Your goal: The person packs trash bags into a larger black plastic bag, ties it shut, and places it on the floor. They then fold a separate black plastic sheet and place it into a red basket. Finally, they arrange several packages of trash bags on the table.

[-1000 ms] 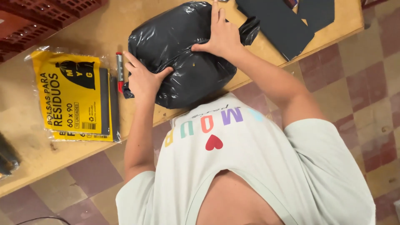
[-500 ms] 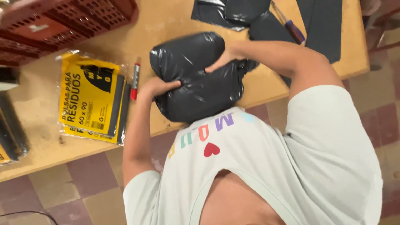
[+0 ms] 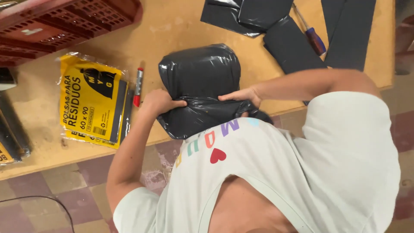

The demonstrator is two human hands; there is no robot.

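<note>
Right now you are pinching the black bag at the table edge: left hand and right hand both closed on its plastic, steadying the bundle against your shirt, beside a red marker.

The wrapped bundle lies at the table's near edge, marker and bag pack beside it leftward, screwdriver toward the far edge.
</note>
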